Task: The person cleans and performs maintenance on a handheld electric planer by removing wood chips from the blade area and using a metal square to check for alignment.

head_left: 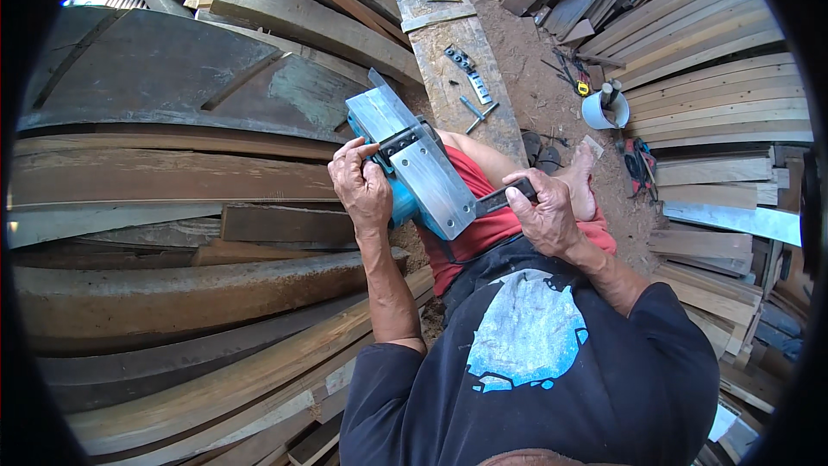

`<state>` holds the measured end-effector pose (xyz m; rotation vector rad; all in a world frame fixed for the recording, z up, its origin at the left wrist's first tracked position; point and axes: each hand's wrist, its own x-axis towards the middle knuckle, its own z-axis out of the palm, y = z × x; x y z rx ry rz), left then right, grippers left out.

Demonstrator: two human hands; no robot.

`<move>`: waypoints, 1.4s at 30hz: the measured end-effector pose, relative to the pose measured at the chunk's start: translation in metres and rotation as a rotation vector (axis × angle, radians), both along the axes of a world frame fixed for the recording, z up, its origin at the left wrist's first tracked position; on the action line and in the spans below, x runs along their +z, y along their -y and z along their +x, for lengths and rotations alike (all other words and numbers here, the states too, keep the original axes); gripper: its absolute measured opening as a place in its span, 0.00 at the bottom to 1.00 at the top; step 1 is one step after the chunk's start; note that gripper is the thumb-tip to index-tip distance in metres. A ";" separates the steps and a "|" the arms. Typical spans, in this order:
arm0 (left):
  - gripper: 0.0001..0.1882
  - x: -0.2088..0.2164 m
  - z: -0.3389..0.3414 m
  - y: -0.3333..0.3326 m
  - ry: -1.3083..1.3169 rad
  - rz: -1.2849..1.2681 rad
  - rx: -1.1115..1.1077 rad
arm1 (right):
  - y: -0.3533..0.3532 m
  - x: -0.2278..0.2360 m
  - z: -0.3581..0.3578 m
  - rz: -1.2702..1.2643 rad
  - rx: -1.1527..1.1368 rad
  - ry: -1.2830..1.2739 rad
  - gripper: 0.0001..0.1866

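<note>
An electric planer (401, 199) with a teal body rests over my lap, turned so its grey metal sole (431, 186) faces up. My left hand (358, 186) is closed around the planer's left side. In my right hand (543, 216), a try square (496, 200) is gripped by its dark stock, between thumb and fingers. Its thin metal blade appears to run along the sole's right edge, with the tip sticking out past the planer's far end. The cutter slot crosses the middle of the sole.
Ahead stands a worn wooden bench (448, 31) bearing dark metal parts (460, 58) and a T-handled wrench (480, 116). A white bucket (605, 112), yellow tape measure (583, 88) and red-and-black tool (640, 166) are on the right. Stacked timber (172, 177) closes in both sides.
</note>
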<state>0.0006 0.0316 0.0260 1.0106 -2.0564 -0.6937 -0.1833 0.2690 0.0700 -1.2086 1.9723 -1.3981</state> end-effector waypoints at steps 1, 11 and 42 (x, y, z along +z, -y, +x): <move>0.15 0.000 0.000 0.000 -0.002 0.000 -0.001 | 0.001 -0.001 0.000 0.001 -0.001 0.001 0.09; 0.16 0.006 -0.001 -0.001 -0.029 0.089 -0.036 | 0.001 -0.002 -0.002 0.008 0.015 -0.013 0.09; 0.17 0.009 -0.002 -0.006 0.139 -0.030 0.089 | 0.000 0.000 0.000 -0.012 0.006 -0.005 0.11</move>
